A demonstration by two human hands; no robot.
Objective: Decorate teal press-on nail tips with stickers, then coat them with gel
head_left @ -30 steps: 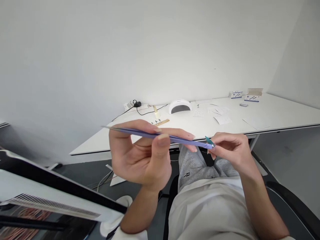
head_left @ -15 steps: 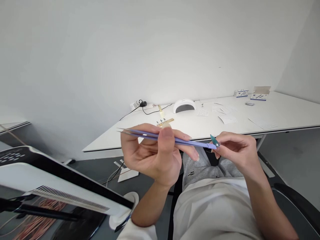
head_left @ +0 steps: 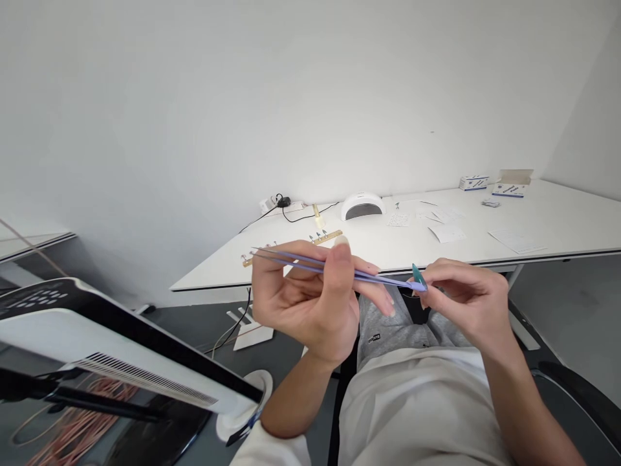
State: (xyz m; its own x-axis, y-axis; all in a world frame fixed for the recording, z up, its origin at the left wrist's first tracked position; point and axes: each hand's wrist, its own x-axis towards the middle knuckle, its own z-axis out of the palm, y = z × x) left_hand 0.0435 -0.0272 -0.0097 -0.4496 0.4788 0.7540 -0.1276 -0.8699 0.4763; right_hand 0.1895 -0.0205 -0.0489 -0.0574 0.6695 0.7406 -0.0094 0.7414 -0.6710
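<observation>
My left hand (head_left: 315, 304) is closed around a pair of lilac tweezers (head_left: 381, 279), its thumb pressing them against the fingers. The thin points face left, and the flat lilac rear end reaches right. That rear end meets a teal, pointed false nail (head_left: 418, 274), and looks to be touching it. My right hand (head_left: 473, 294) pinches this false nail between thumb and fingers, tip upward. Its fingertips hide part of the nail. Both hands are raised over my lap, in front of the table edge.
On the white table (head_left: 388, 249) stand a nail lamp (head_left: 363, 200), wooden strips (head_left: 334, 237) with several nail tips, a small bottle (head_left: 319, 221), papers (head_left: 446, 233) and boxes (head_left: 510, 188). At my left is a large white-and-black appliance (head_left: 121, 349), near a white router (head_left: 253, 336).
The view has shifted slightly, so the table's things sit farther right and another strip shows past my left hand. The false nail stands more upright against the tweezers' rear end. Both grips are unchanged.
</observation>
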